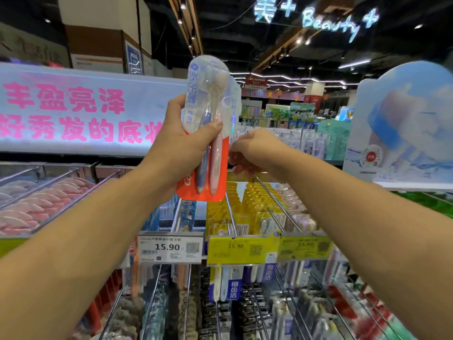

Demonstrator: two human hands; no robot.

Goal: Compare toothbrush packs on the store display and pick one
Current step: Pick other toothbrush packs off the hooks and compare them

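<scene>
I see the toothbrush pack [208, 133] held up in front of the display, high above the white price tag [170, 247] that reads 15.90. The pack is a clear blister on a card; the top part of the card is pale with blue characters, the bottom part is orange-red. Inside there are two brushes side by side, one with a blue handle and one with a pink handle, heads up. The pack stands nearly upright, a little tilted.

My left hand [181, 146] grips the pack around its middle: the thumb lies across the front of the blister and the fingers are curled behind the card. The left forearm rises from the lower left toward the pack.

My right hand [255, 153] is just to the right of the pack, above the yellow price tag [241, 249]. Its back faces the camera and the fingers bend downward near the pack's right edge. A second pack edge shows behind the first one, but I cannot tell if the right hand holds it, or if it is closed or not.

Below the white price tag, more packs hang on metal hooks [279, 212].
</scene>
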